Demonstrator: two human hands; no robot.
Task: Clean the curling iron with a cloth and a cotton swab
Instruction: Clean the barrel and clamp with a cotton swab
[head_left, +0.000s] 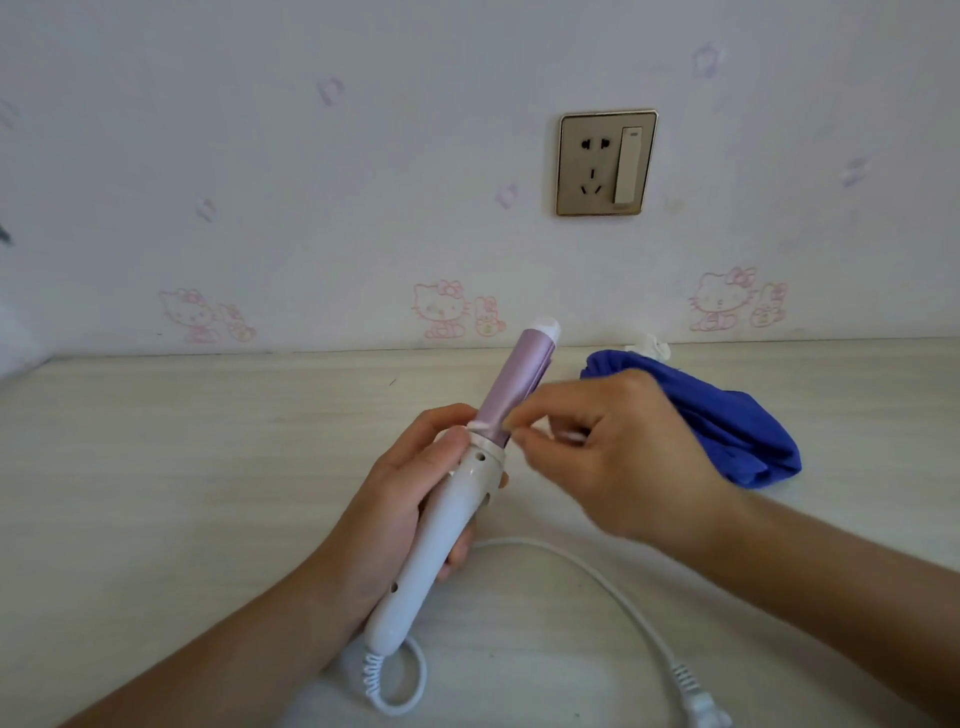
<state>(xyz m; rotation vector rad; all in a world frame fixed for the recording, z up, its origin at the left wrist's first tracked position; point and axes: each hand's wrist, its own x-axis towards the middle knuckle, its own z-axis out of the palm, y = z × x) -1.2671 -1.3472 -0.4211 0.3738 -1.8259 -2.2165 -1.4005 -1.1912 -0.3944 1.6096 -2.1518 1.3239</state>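
**Swab at the barrel's base, cloth lying aside**

Head view. The left hand (400, 493) is wrapped round the white plastic handle of the long curling iron (441, 525), thumb up by the collar where the lilac metal barrel begins. It holds the iron clear of the pale wood-grain tabletop (156, 467), barrel slanting up and away from the person. The right hand (623, 457) comes in from the other side, thumb and forefinger pinched on a small white stick. It is blurred, but I take it to be the thin cotton swab (521, 430). Its tip sits at the seam between barrel and collar, just beside the left thumb.

The crumpled royal-blue cloth (727, 415) lies on the tabletop beyond the right hand, and neither hand touches it. The round white power cord (597, 571) loops on the tabletop below both hands. Its white plug (696, 696) lies under the right forearm, well apart from the gold-framed wall socket (605, 162) above the hands.

With the cloth out of the hands and the swab in play, the work looks to be at the detail stage. The barrel shows an even colour, but whether it has had its wipe cannot be told from here. Likely left to do are the rest of the seam, the groove along the clamp, the white tip cap and the small holes in the handle.
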